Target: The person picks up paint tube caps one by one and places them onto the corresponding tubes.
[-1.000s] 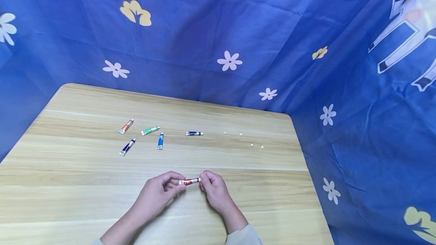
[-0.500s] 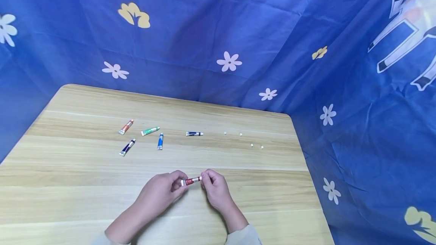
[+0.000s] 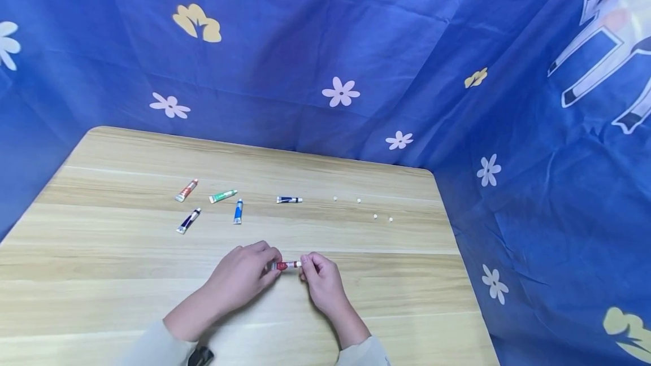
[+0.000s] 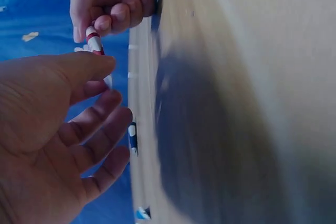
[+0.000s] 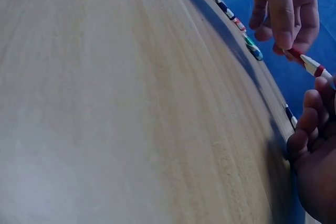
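Observation:
A small red and white paint tube (image 3: pixel 290 265) is held level between both hands above the near half of the table. My left hand (image 3: pixel 243 274) pinches its flat end between thumb and fingers; the other fingers are spread loosely in the left wrist view. My right hand (image 3: pixel 324 285) has its thumb and curled forefinger at the tube's white cap (image 4: pixel 90 30). The cap's tip is partly hidden by the right fingers in the head view. The tube's printed body (image 5: pixel 310 65) shows between the two hands in the right wrist view.
Farther back on the wooden table (image 3: pixel 127 298) lie a red tube (image 3: pixel 187 190), a green tube (image 3: pixel 222 196), a blue tube (image 3: pixel 238 212) and two dark blue tubes (image 3: pixel 189 221). Several small white caps (image 3: pixel 375 216) lie at the right. Patterned blue cloth (image 3: pixel 285 61) encloses the table.
My left hand has turned over and shifted slightly right and away, covering more of the red tube's flat end. A dark object now shows at the left sleeve. The right hand stays nearly still.

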Action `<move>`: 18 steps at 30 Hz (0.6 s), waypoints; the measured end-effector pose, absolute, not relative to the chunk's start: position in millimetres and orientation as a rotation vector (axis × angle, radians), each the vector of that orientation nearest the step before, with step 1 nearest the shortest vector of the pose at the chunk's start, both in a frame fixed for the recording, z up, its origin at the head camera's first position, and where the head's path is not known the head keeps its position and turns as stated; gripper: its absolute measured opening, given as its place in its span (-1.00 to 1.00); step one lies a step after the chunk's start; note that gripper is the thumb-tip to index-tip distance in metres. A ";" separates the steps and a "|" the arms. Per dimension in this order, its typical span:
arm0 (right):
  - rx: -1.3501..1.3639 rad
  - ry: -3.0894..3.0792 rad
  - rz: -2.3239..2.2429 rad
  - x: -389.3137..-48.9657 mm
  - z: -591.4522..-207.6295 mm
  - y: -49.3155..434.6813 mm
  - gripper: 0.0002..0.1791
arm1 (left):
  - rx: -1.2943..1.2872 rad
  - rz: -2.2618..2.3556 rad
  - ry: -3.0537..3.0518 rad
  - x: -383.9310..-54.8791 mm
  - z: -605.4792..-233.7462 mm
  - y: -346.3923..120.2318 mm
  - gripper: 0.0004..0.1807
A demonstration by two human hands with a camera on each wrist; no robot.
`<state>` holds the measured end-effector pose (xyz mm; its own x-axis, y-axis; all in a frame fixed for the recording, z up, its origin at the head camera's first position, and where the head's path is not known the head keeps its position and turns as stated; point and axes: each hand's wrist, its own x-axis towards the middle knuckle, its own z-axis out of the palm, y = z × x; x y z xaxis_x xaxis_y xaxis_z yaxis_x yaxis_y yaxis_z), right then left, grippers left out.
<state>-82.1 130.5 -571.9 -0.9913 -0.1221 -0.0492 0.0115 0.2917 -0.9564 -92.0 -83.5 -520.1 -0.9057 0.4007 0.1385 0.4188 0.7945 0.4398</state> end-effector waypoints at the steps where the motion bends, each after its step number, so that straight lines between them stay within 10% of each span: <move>1: -0.097 2.426 -1.798 -82.4 -571.8 130.9 -0.57 | -0.705 -0.698 -2.933 -95.3 -520.2 -83.9 -0.83; 18: -0.129 2.354 -1.909 -92.4 -562.1 150.6 -0.75 | -0.731 -0.666 -2.944 -152.5 -526.5 -97.5 -0.80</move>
<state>-92.4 150.6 -562.1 -0.9905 -0.1339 -0.0305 0.0022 0.2066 -0.9784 -152.5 -97.5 -526.5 -0.8887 0.4382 0.1349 0.4537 0.7975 0.3978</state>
